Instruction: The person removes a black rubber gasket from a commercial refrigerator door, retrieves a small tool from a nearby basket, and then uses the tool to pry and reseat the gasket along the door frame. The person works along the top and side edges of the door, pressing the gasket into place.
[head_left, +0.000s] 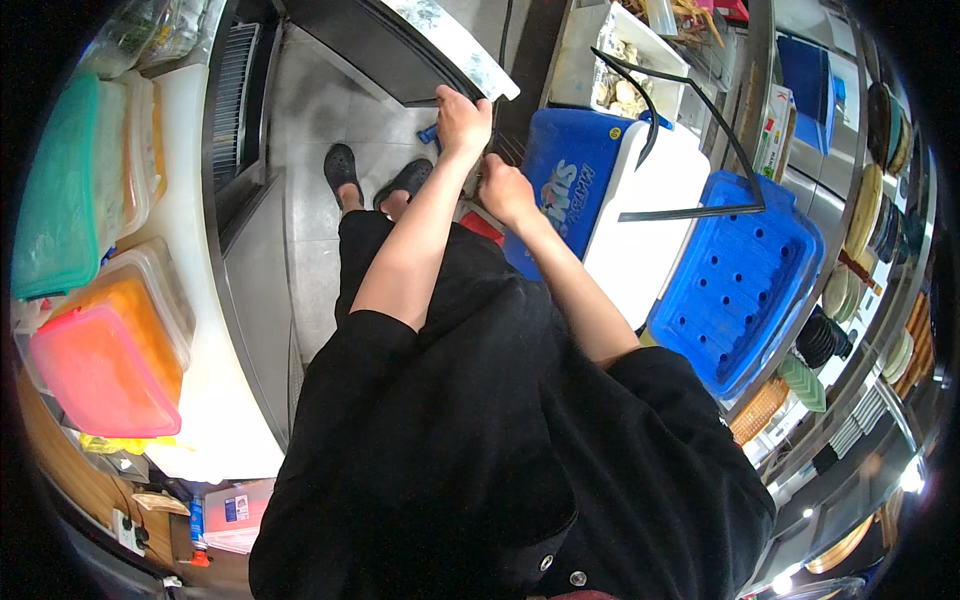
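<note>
Hands (465,125) (508,190) close together, forearms (425,215) outstretched, at door (390,55)

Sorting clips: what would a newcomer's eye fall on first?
Likely the blue cooler, right of centre, a bent black strip across its white lid and a blue crate to its right. Next, the left hand at the dark door's edge, top centre, the right hand just below. At far left, a green box and a pink-lidded box.

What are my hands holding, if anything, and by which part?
Your left hand is at the edge of the dark door, grip unclear. Your right hand is curled; any hold can't be told.
</note>
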